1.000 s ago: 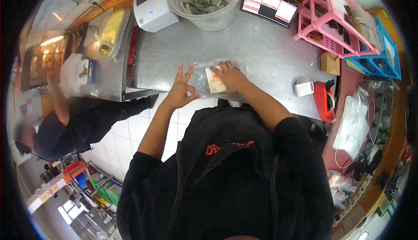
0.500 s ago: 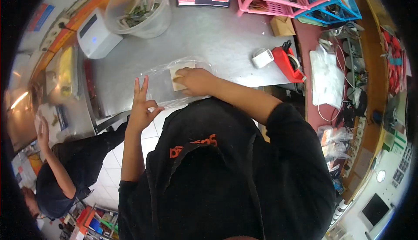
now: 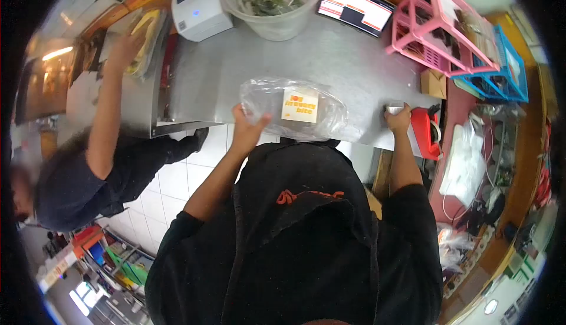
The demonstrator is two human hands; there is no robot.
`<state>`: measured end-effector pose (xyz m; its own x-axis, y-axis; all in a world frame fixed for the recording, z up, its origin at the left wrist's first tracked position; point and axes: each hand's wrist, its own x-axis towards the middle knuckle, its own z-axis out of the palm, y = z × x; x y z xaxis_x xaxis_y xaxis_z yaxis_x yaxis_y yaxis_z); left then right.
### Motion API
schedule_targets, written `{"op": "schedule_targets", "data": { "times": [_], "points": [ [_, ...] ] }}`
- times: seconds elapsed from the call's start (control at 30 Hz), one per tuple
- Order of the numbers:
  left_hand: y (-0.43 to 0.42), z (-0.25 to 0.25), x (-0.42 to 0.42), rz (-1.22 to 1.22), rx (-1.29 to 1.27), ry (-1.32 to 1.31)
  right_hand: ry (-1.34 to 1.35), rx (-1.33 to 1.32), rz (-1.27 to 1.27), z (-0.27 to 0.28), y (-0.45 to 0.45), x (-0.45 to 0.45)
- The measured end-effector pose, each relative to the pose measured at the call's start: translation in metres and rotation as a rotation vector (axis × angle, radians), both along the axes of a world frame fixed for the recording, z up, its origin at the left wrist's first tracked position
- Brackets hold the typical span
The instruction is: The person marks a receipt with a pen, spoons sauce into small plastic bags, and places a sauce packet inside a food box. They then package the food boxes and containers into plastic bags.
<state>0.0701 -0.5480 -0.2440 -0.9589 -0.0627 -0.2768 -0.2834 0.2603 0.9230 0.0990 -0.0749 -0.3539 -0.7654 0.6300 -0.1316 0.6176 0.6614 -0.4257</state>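
A clear plastic bag [image 3: 268, 98] lies on the metal table near its front edge. A square cream box or packet [image 3: 300, 106] with orange and yellow lettering shows inside or under the film; which one I cannot tell. My left hand [image 3: 249, 133] is at the bag's left end, thumb and fingers apart, its fingertips at the film and slightly blurred. At the right of the table, my right hand [image 3: 400, 119] has its fingers closed around a small white block-like object [image 3: 394, 106], mostly covered by the hand. A red tape dispenser [image 3: 421, 132] stands just right of it.
Along the back stand a white label printer [image 3: 199, 8], a translucent tub [image 3: 277, 24] of wrapped green items, a tablet screen [image 3: 356, 8] and pink rack [image 3: 433, 27]. A small brown box [image 3: 433, 83] sits right. A co-worker [image 3: 76, 172] reaches over the left counter.
My right hand has left the cream square and moved right onto the small white object. My left hand has come to the bag's end. The view has shifted. The co-worker's arm has risen.
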Motion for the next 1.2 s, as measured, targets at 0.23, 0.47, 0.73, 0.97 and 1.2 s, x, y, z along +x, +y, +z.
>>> {"op": "schedule_targets", "data": {
  "times": [0.23,0.47,0.73,0.97,1.2],
  "points": [
    [0.006,-0.005,-0.011,-0.065,0.111,0.006,0.136,-0.906,0.856,0.154,-0.154,-0.046],
    [0.007,0.02,-0.022,0.008,0.235,0.023,-0.229,-0.182,0.942,0.084,-0.275,-0.067],
    [-0.007,0.028,-0.026,0.124,0.457,0.001,-0.689,0.382,0.964,0.136,-0.23,-0.061],
    [-0.01,0.036,-0.029,0.048,0.418,-0.059,-0.853,0.24,1.099,0.247,-0.203,-0.073],
    [-0.018,0.06,-0.05,-0.125,0.268,0.207,-0.688,0.69,1.79,0.275,-0.213,-0.044]
  ]
}}
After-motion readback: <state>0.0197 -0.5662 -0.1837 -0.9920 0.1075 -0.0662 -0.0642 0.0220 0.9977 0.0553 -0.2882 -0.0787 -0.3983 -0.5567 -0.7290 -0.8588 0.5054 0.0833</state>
